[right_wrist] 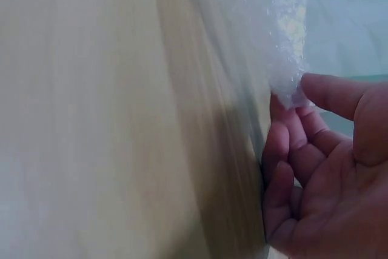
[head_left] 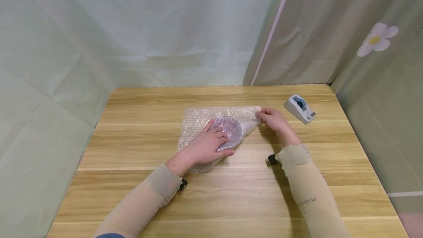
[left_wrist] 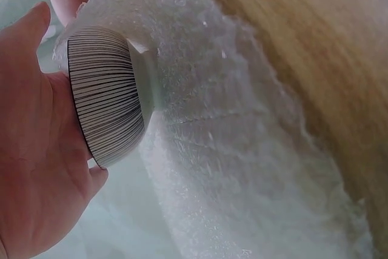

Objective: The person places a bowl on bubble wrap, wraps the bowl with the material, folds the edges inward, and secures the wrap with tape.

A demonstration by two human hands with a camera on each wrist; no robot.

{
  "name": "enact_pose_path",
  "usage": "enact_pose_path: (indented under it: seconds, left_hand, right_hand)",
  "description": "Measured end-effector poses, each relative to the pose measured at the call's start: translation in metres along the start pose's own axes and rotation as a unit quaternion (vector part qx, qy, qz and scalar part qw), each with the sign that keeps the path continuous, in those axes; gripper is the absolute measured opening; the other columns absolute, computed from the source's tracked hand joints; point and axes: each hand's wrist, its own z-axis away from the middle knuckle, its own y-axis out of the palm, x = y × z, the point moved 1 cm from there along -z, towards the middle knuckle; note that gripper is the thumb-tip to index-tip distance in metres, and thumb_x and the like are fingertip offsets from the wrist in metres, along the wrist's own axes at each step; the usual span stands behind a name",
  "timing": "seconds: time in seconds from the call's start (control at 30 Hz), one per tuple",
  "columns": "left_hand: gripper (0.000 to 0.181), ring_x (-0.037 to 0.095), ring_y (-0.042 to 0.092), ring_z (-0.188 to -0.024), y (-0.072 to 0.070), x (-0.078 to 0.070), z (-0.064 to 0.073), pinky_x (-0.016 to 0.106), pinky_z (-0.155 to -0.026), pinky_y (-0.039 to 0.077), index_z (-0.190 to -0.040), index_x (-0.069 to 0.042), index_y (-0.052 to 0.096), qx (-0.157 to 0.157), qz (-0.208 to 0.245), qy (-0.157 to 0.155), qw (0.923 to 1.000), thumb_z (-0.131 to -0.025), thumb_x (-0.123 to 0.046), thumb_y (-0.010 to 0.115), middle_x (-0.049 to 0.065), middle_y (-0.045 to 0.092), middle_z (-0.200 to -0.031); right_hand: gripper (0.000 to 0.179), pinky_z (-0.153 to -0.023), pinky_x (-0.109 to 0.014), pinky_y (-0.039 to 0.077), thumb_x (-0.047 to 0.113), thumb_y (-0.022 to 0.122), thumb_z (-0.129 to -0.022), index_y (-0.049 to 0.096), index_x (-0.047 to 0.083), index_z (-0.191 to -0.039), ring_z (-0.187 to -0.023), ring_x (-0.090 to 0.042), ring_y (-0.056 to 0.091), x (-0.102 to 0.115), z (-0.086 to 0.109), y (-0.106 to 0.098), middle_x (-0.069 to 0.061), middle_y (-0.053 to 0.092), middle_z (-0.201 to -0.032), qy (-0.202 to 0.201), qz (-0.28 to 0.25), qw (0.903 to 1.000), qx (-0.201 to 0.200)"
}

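A bowl with thin dark stripes (left_wrist: 108,92) stands upright on a sheet of bubble wrap (head_left: 198,118). My left hand (head_left: 205,145) lies across its mouth, fingers reaching inside and the thumb out past the near rim. In the left wrist view the palm faces the opening, while the foot rests toward the wrap. Between thumb and fingertips, my right hand (head_left: 274,120) pinches the far right corner of the wrap. The right wrist view shows that corner as crinkled clear plastic (right_wrist: 291,59), with the other fingers curled below it.
To the right of the right hand, a white tape dispenser (head_left: 299,108) with a blue-hubbed roll sits near the back of the wooden table (head_left: 138,194). Pale curtains (head_left: 185,39) hang behind and along both sides.
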Motion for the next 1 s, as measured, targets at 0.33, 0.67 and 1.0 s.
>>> enact_pose_path:
  seconds: [0.33, 0.67, 1.0]
  left_hand:
    - [0.074, 0.026, 0.046, -0.151, -0.001, -0.001, 0.0, 0.055, -0.132, 0.002, -0.141, -0.017, 0.07, 0.003, -0.001, -0.003, 1.0, -0.106, -0.073, 0.037, -0.002, 0.065, -0.149]
    - [0.075, 0.027, 0.045, -0.152, -0.002, -0.001, -0.003, 0.057, -0.132, 0.002, -0.142, -0.017, 0.069, 0.004, 0.0, 0.0, 1.0, -0.106, -0.074, 0.037, -0.001, 0.063, -0.151]
    - [0.077, 0.026, 0.044, -0.152, -0.001, -0.001, -0.002, 0.056, -0.132, 0.0, -0.145, -0.017, 0.067, 0.008, 0.003, -0.007, 0.9999, -0.105, -0.076, 0.036, -0.002, 0.062, -0.152]
  right_hand:
    - [0.048, -0.084, -0.023, 0.052, 0.032, 0.064, -0.109, 0.061, -0.009, -0.135, -0.091, -0.011, 0.062, -0.008, 0.011, -0.006, 0.001, 0.068, -0.101, -0.015, -0.044, 0.9988, 0.015]
    - [0.046, -0.086, -0.025, 0.058, 0.03, 0.064, -0.109, 0.061, -0.009, -0.132, -0.089, -0.009, 0.065, 0.002, 0.029, -0.003, -0.005, 0.068, -0.11, -0.041, -0.081, 0.9959, -0.002]
    - [0.039, -0.079, -0.031, 0.065, 0.024, 0.067, -0.108, 0.064, -0.011, -0.126, -0.081, -0.014, 0.071, 0.021, 0.048, 0.008, -0.008, 0.067, -0.101, -0.071, -0.117, 0.9905, -0.007]
